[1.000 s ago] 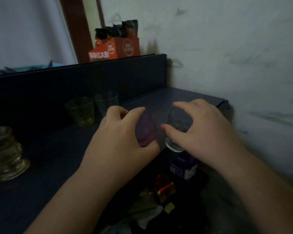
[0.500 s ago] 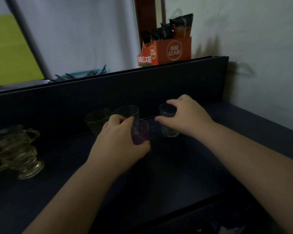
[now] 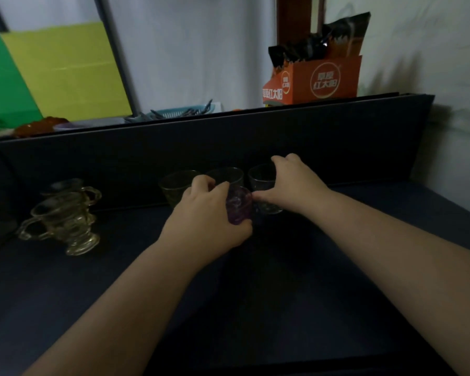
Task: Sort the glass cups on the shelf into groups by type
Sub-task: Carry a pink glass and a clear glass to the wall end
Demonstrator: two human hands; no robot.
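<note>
On the dark shelf (image 3: 282, 280) my left hand (image 3: 209, 218) grips a small purple glass cup (image 3: 238, 204). My right hand (image 3: 291, 185) holds a clear glass cup (image 3: 262, 183) by its rim and side, right of the purple one and close against it. Two more clear tumblers stand at the back panel: one (image 3: 175, 185) left of my left hand, one (image 3: 225, 176) partly hidden behind it. Stacked glass mugs with handles (image 3: 65, 221) stand at the far left.
A dark back panel (image 3: 337, 142) rises behind the cups. On the ledge above it sit an orange box of sachets (image 3: 312, 80), a blue basket (image 3: 185, 111) and a plate of food (image 3: 38, 126). A white wall closes the right side.
Both hands carried their cups from the shelf's right end leftward and back. The clear cup now stands beside the two tumblers at the back panel, the purple cup just in front.
</note>
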